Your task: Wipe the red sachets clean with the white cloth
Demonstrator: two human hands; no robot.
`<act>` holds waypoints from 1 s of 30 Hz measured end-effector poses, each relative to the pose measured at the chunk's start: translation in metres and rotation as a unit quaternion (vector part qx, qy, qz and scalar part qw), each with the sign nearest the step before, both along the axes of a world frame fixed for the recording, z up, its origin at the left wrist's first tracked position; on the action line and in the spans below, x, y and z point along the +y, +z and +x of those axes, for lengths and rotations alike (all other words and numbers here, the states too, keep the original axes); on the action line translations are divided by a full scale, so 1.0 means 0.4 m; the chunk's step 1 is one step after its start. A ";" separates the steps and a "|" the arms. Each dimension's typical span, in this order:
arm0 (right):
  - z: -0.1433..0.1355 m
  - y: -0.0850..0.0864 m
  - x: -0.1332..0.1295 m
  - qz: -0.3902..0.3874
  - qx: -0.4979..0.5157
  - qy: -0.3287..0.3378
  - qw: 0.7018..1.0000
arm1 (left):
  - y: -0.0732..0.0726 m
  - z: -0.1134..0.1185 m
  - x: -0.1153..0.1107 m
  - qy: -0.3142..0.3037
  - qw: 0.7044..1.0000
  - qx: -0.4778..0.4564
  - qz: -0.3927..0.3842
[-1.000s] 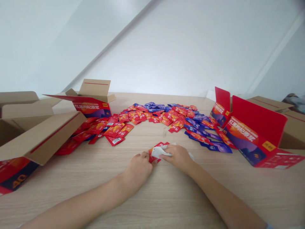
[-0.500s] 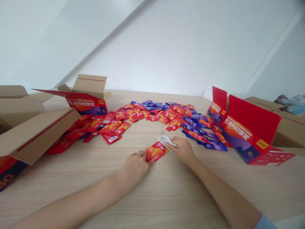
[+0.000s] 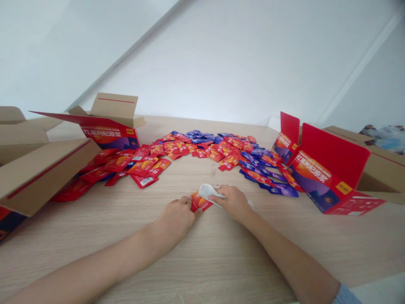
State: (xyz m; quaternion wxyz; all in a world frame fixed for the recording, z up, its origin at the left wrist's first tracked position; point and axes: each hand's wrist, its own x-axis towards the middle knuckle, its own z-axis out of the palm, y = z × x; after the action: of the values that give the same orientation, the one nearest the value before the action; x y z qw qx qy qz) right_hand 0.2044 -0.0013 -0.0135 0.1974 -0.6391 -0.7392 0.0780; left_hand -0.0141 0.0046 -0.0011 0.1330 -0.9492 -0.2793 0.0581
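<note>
Between thumb and fingers, my left hand (image 3: 179, 215) grips the left end of a red sachet (image 3: 200, 203) with orange fruit printed on it. My right hand (image 3: 233, 202) is closed on a folded white cloth (image 3: 207, 191), which lies over the sachet's right part and hides it. Both hands are low over the table, close together. Beyond them, red sachets (image 3: 145, 164) and purple sachets (image 3: 280, 188) lie in a loose arc of overlapping piles.
Open red printed cartons stand on both sides: a carton (image 3: 110, 134) at the back left, a nearer carton (image 3: 47, 169) at the left edge, and a carton (image 3: 316, 179) on the right. A white wall (image 3: 221, 63) rises behind the wooden table (image 3: 196, 261).
My right hand has moved the white cloth leftward onto the sachet, covering much of its printed face. My left hand keeps its grip on the sachet. The camera view has shifted slightly.
</note>
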 end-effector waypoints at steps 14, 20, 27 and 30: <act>0.056 -0.021 0.020 0.191 0.149 0.003 0.970 | 0.021 0.009 -0.003 -0.003 1.000 0.012 -0.015; -0.006 -0.023 -0.005 0.052 0.026 0.043 0.997 | 0.027 0.012 -0.010 -0.010 1.000 0.019 -0.011; -0.014 -0.016 0.014 0.027 -0.049 -0.068 0.996 | 0.044 0.027 -0.032 0.025 1.000 0.008 -0.012; -0.019 -0.016 0.029 0.044 -0.093 -0.101 0.990 | 0.038 0.038 -0.028 0.043 0.999 -0.022 0.003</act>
State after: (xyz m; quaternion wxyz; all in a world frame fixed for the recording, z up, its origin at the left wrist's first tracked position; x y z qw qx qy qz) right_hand 0.1969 0.0103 -0.0200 0.1628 -0.7056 -0.6887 -0.0352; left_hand 0.0010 -0.0066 0.0141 0.1268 -0.9371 -0.3227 0.0416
